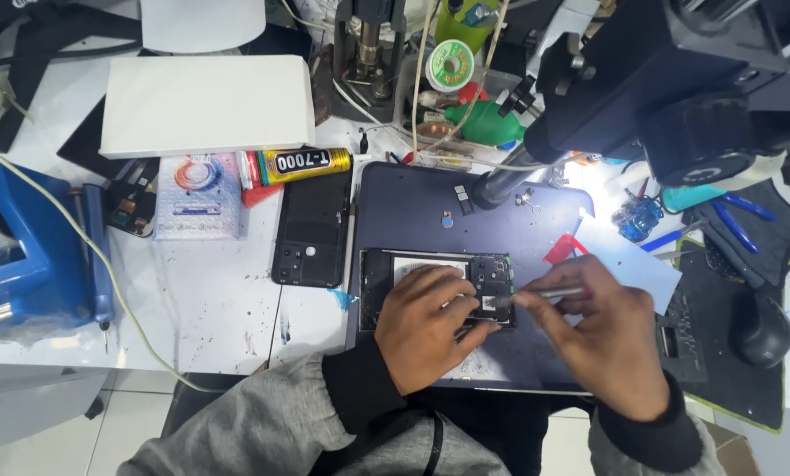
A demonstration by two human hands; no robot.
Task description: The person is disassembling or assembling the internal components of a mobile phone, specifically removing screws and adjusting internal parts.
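Resting on dark mat [413, 198] | white cluttered workbench [210, 308] | microscope [677, 79] overhead

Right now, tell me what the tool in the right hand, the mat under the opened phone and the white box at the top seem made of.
Tool: likely metal, thin, with a grey gleam under the lamp.
Mat: seemingly rubber or silicone, dark blue and matte, with no glare.
White box: probably cardboard, flat and matte with crisp folded edges.
Opened phone: the black frame looks like plastic, though that is uncertain.
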